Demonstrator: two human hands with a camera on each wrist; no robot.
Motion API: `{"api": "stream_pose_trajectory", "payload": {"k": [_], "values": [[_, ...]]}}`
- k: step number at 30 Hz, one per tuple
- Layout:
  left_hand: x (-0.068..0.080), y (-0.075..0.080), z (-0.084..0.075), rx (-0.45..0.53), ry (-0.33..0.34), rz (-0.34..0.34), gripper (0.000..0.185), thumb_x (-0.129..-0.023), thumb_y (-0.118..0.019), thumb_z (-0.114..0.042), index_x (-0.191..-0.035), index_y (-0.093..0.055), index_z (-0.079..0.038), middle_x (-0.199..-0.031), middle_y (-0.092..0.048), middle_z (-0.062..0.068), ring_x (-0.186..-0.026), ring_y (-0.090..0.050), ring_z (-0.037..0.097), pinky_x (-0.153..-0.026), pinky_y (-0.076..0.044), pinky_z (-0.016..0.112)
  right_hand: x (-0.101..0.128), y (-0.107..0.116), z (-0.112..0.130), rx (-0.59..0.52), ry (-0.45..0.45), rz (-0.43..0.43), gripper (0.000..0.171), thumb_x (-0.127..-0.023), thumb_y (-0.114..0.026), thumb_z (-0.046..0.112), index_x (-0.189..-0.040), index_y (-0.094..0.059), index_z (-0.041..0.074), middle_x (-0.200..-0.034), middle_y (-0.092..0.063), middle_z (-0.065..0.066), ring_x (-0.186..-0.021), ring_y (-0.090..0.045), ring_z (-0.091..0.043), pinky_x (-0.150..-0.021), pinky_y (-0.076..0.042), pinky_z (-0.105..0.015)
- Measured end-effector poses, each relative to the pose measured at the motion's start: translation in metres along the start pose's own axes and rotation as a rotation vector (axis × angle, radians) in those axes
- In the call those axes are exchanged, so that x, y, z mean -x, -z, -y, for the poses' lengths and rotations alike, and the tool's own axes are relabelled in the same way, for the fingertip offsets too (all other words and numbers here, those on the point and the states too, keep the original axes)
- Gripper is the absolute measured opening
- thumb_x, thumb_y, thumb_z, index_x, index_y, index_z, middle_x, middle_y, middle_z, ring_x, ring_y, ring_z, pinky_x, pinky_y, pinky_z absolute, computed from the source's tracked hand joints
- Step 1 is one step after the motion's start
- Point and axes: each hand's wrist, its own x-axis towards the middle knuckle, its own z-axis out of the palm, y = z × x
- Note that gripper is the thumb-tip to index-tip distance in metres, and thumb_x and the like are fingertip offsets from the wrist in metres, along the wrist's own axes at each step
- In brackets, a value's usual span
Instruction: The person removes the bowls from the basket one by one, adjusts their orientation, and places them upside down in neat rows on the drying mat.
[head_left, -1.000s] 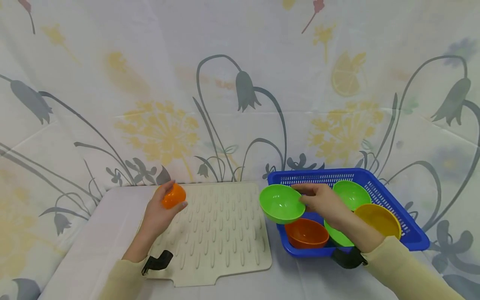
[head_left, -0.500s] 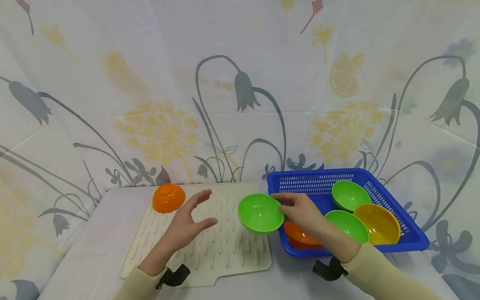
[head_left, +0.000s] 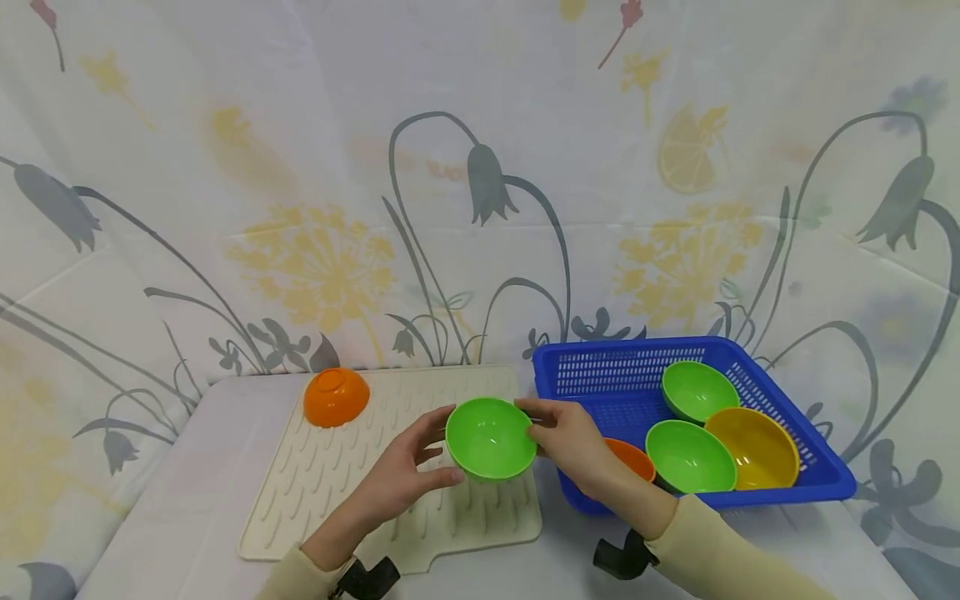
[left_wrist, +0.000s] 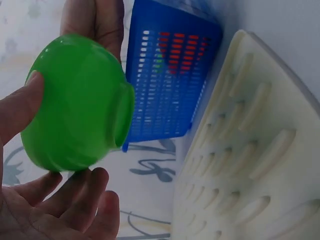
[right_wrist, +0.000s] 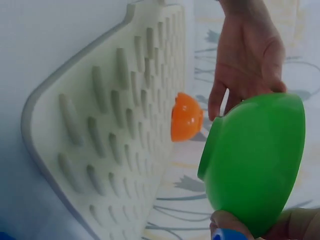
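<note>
A green bowl (head_left: 491,439) is held above the ribbed mat, upright with its opening tipped toward the head camera. My right hand (head_left: 573,442) pinches its right rim between thumb and fingers. At the bowl's left side is my left hand (head_left: 397,475), its thumb and curled fingers around the wall. In the left wrist view, the left fingertips meet the green bowl (left_wrist: 75,105) and the thumb lies over its edge. An orange bowl (head_left: 336,398) sits upside down at the back left of the cream mat (head_left: 300,500).
To the right stands a blue perforated basket (head_left: 600,383). Inside are two green bowls (head_left: 700,392), a yellow bowl (head_left: 757,450) and an orange bowl (head_left: 632,458) partly hidden by my right arm. A patterned cloth (head_left: 480,275) hangs behind the table.
My left hand has let go of the orange bowl, which now rests on the mat, and moved right to the green bowl. My right hand has carried the green bowl left from above the basket.
</note>
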Motion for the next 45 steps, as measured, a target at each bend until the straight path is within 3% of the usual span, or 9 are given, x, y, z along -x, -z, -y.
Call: {"api": "stream_pose_trajectory", "payload": {"k": [8, 19, 26, 35, 45], "values": [[0.001, -0.006, 0.002, 0.059, 0.029, 0.021, 0.083, -0.089, -0.078, -0.020, -0.155, -0.030, -0.006, -0.152, -0.040, 0.014, -0.135, -0.044, 0.035, -0.106, -0.043, 0.048, 0.003, -0.003, -0.006, 0.011, 0.006, -0.016, 0.041, -0.094, -0.055, -0.005, -0.134, -0.060, -0.002, -0.131, -0.062, -0.017, -0.104, -0.067, -0.024, -0.081, -0.059, -0.038], [-0.002, -0.009, 0.006, 0.105, 0.065, -0.003, 0.079, -0.089, -0.077, -0.017, -0.154, -0.033, -0.007, -0.147, -0.045, 0.016, -0.127, -0.051, 0.033, -0.097, -0.051, 0.033, -0.002, 0.002, -0.009, -0.029, 0.010, 0.042, 0.043, -0.094, -0.056, -0.006, -0.136, -0.058, -0.002, -0.132, -0.061, -0.019, -0.113, -0.064, -0.032, -0.084, -0.058, -0.040], [-0.003, -0.006, 0.016, 0.115, 0.080, -0.006, 0.083, -0.084, -0.081, -0.014, -0.153, -0.035, -0.007, -0.145, -0.046, 0.020, -0.120, -0.057, 0.037, -0.093, -0.054, 0.035, -0.001, 0.004, -0.009, -0.042, 0.051, 0.082, 0.046, -0.092, -0.058, -0.007, -0.138, -0.055, -0.004, -0.133, -0.060, -0.021, -0.116, -0.062, -0.034, -0.084, -0.058, -0.039], [-0.005, -0.003, 0.025, 0.206, 0.151, 0.040, 0.077, -0.084, -0.081, -0.016, -0.144, -0.036, -0.001, -0.129, -0.061, 0.019, -0.112, -0.063, 0.031, -0.090, -0.055, 0.036, -0.001, 0.007, -0.010, -0.055, 0.085, 0.120, 0.049, -0.088, -0.059, -0.009, -0.137, -0.055, -0.003, -0.138, -0.055, -0.022, -0.124, -0.055, -0.039, -0.087, -0.057, -0.041], [-0.006, -0.002, 0.023, 0.274, 0.185, 0.052, 0.075, -0.087, -0.079, -0.015, -0.145, -0.032, -0.003, -0.130, -0.060, 0.017, -0.112, -0.064, 0.028, -0.091, -0.054, 0.036, -0.004, 0.008, -0.015, -0.086, 0.090, 0.133, 0.047, -0.087, -0.060, -0.012, -0.133, -0.056, -0.001, -0.136, -0.056, -0.017, -0.128, -0.052, -0.038, -0.094, -0.053, -0.043]]}}
